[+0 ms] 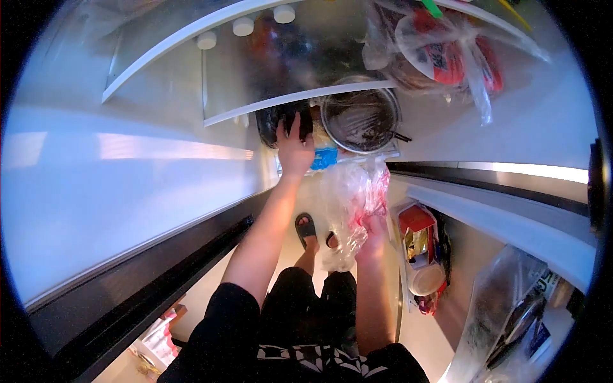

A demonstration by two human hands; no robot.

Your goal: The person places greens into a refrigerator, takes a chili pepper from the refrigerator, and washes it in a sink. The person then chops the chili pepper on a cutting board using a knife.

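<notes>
My left hand reaches into the open refrigerator, its fingers spread against a dark, shiny black bundle on the low shelf. A small blue package lies just right of that hand. Beside it sits a round pan-like dish covered with cling film. My right hand is closed around a crumpled clear plastic bag with pink-red patches, held in front of the shelf. Whether the bag has anything inside cannot be made out.
Glass shelves with white front edges run above the hands. Higher up at right lie plastic-wrapped red packages. The open door at right holds a red box, a round-lidded tub and a large clear bag.
</notes>
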